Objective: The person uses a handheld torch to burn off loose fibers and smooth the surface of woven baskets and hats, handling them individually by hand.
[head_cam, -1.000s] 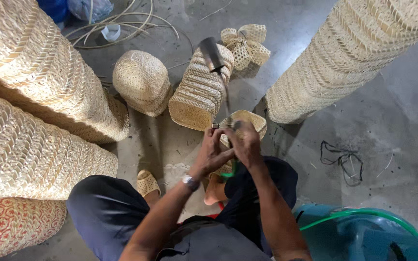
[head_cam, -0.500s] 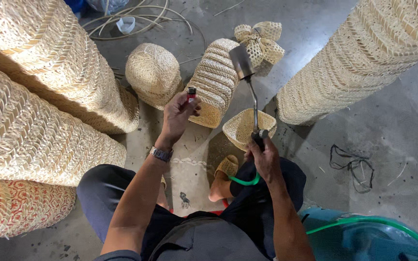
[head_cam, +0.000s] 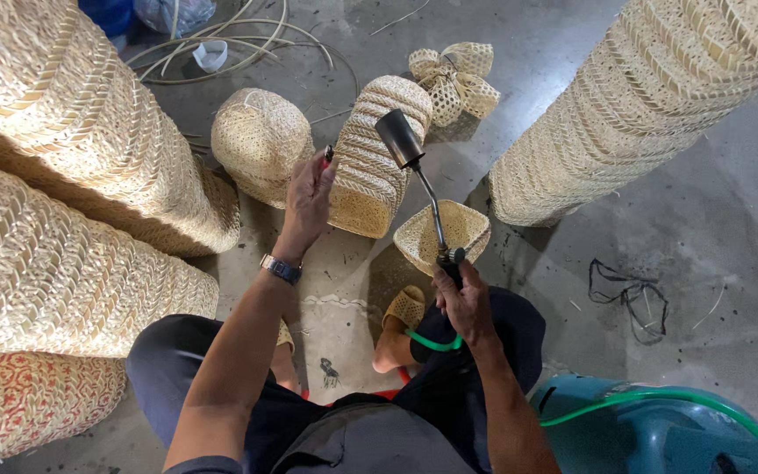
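woven baskets: 3 | woven bows: 1 | torches: 1

A grey concrete floor carries woven baskets: a round one left of the tall basket, a bow behind it, a black cord far right.

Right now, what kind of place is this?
Probably a basket-weaving workshop: tall stacks of woven baskets on a bare concrete floor, loose cane coils, and the right hand holding a gas torch near a woven piece.
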